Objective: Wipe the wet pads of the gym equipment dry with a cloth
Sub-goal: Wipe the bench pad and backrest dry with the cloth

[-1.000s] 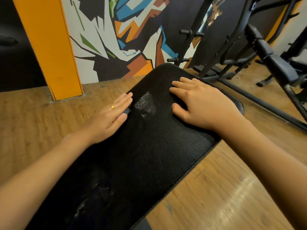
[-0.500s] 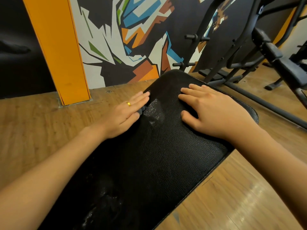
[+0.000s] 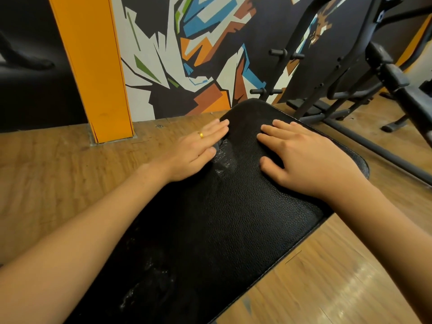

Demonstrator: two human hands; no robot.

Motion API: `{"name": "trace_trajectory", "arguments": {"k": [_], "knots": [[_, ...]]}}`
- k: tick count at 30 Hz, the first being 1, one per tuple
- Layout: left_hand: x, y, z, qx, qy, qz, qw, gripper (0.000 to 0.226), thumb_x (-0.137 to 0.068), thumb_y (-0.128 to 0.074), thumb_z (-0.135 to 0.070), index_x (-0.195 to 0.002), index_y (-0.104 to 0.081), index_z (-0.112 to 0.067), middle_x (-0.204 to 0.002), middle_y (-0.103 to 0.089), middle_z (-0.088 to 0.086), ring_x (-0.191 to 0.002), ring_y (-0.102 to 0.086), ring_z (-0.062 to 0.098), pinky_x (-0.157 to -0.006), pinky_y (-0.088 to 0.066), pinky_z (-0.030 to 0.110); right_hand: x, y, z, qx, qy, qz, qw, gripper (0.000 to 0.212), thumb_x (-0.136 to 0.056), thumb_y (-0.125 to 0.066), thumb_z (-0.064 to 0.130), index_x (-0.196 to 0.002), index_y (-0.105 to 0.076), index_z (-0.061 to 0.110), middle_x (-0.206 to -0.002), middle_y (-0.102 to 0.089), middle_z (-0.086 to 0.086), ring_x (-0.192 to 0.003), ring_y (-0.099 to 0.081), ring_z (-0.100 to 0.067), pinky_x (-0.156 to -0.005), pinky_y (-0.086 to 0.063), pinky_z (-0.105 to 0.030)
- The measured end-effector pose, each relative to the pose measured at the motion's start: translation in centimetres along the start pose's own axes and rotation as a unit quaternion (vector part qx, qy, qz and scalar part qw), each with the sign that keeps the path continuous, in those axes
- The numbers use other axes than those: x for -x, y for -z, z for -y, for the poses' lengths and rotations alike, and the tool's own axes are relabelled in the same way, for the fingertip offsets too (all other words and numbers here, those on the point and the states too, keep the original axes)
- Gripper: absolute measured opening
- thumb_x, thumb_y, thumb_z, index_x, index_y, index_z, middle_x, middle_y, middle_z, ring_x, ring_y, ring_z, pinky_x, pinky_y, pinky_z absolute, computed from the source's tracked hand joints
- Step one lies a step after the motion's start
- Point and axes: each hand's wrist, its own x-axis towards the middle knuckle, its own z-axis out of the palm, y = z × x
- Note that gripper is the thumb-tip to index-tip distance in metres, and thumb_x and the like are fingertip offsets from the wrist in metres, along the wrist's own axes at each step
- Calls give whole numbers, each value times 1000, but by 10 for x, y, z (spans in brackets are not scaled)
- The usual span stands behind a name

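Black pad runs diagonally away from me. My left hand lies flat, fingers straight, across its left edge beside a wet patch. My right hand rests flat, fingers spread, by the right edge. Wooden floor flanks both edges. Orange pillar and machine frames stand beyond.

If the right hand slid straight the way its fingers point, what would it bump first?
Probably the left hand. The right hand lies flat on the black pad, fingers aimed left across it, with only pad between them. It might narrowly miss.
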Motion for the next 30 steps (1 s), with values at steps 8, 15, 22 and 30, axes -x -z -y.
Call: {"name": "trace_trajectory", "arguments": {"k": [8, 15, 22, 30], "knots": [[56, -8, 5, -12, 0, -10, 1000, 54, -105, -38, -15, -158, -28, -11, -167, -20, -5, -155, -12, 9, -123, -10, 19, 0, -2, -3, 4, 6, -3, 1000, 64, -94, -31, 49, -138, -58, 10, -142, -58, -10, -131, -50, -30, -111, -39, -46], [-7, -5, -6, -3, 2, -23, 1000, 52, -106, -36, -18, -157, -31, -10, -166, -22, -2, -154, -12, 5, -122, -6, 16, -2, -5, -4, -4, 6, -7, 1000, 65, -94, -32, 49, -143, -55, 12, -148, -53, -8, -141, -42, -29, -117, -30, -43], [-5, -14, -24, 24, 91, -70, 993, 52, -108, -37, -20, -159, -29, -18, -166, -22, -8, -151, -12, -4, -116, -6, 8, 0, -4, -4, -1, 9, -8, 1000, 57, -99, -37, 44, -141, -56, 11, -146, -54, -9, -137, -44, -29, -115, -33, -44], [36, -29, -74, 56, 277, -139, 949, 51, -109, -34, -27, -160, -26, -21, -166, -24, -8, -151, -16, 3, -117, -12, 21, 1, -3, -3, 1, 15, -8, 1000, 56, -99, -36, 44, -138, -57, 9, -144, -56, -10, -133, -46, -31, -111, -37, -45]]}}
